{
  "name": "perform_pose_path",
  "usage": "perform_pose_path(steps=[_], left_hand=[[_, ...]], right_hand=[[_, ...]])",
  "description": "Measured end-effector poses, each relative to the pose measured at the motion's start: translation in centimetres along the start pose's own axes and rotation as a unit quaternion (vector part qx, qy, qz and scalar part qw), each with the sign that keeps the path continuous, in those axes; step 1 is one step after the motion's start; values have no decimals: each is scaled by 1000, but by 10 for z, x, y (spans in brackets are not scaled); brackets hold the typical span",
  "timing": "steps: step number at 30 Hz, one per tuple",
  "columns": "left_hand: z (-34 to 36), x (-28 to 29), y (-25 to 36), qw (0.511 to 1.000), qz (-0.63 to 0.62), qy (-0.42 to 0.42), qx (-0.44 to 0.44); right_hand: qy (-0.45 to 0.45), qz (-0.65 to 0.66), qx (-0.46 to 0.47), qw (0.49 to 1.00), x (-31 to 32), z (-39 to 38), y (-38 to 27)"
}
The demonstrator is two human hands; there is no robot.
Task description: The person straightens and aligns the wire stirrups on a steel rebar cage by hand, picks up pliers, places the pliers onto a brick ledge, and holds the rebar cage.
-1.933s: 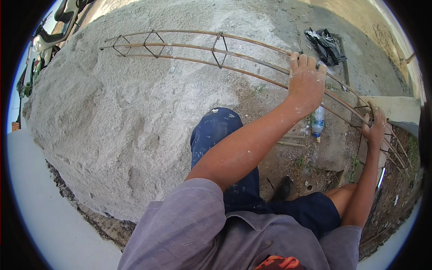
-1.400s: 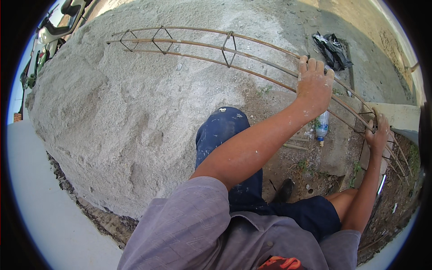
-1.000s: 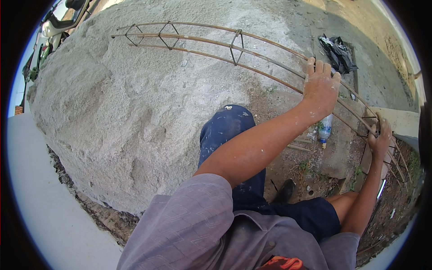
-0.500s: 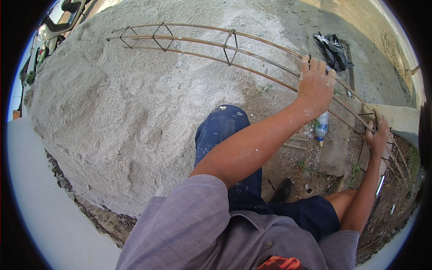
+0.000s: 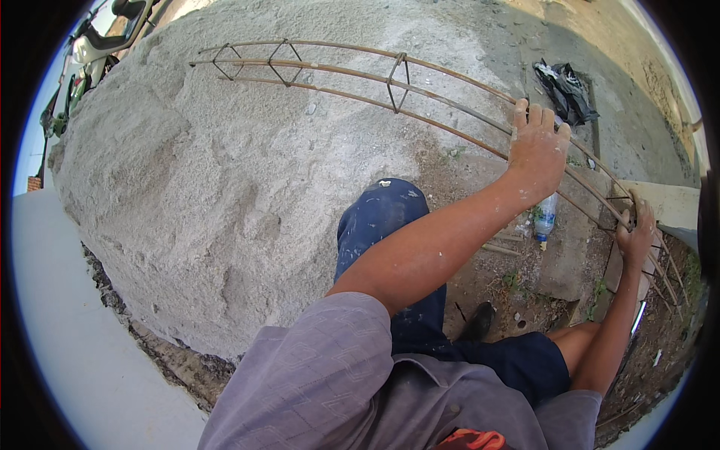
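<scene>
A long rebar cage (image 5: 330,69) of rusty rods, tied with dark bent stirrups, stretches from the far left down to the right. My left hand (image 5: 538,148), dusty with pale powder, is closed over its rods near the middle, fingers curled across the top. Further along to the right, my right hand (image 5: 636,231) grips the same cage close to a stirrup. Beyond that hand the rod ends spread out over the dirt. Part of each grip is hidden behind the fingers.
A big heap of grey sand (image 5: 172,210) fills the left, under the cage's far end. A plastic bottle (image 5: 545,217) lies below my left hand. A crumpled black plastic bag (image 5: 566,94) is further off. A pale block (image 5: 660,201) stands by my right hand; a motorbike (image 5: 97,49) is far left.
The whole scene sits slightly further right and lower in the picture. Both hands keep their places on the rebar cage, with no clear movement along it.
</scene>
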State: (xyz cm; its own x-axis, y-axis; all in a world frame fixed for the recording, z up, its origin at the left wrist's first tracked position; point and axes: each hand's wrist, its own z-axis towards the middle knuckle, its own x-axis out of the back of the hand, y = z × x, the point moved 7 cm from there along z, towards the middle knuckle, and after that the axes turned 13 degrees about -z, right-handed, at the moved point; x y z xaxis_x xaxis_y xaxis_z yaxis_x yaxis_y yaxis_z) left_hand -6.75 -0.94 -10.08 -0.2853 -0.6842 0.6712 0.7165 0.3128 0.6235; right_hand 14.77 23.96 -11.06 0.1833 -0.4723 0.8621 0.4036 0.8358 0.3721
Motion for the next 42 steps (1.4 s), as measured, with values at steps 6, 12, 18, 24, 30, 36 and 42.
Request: perform_pose_path(steps=[6,12,18,24,30,36,42], left_hand=[[0,2,1,1000,-8,11,-3],[0,1,0,1000,-6,5,1],[0,0,0,1000,5,4,5],[-1,-6,-1,999,15,-24,19],[0,-3,0,1000,3,19,4],[0,-2,1,1000,7,14,5],[0,-1,1,1000,2,15,5]], right_hand=[[-8,8,2,1000,1,3,-1],[-5,22,-1,1000,-3,0,2],[3,-9,-1,1000,-9,-2,6],[-24,-45,-12,999,-22,-7,17],[-14,-45,-17,999,-35,-13,28],[-21,-74,-15,997,-39,-13,30],[-17,-51,-17,998,-35,-13,29]])
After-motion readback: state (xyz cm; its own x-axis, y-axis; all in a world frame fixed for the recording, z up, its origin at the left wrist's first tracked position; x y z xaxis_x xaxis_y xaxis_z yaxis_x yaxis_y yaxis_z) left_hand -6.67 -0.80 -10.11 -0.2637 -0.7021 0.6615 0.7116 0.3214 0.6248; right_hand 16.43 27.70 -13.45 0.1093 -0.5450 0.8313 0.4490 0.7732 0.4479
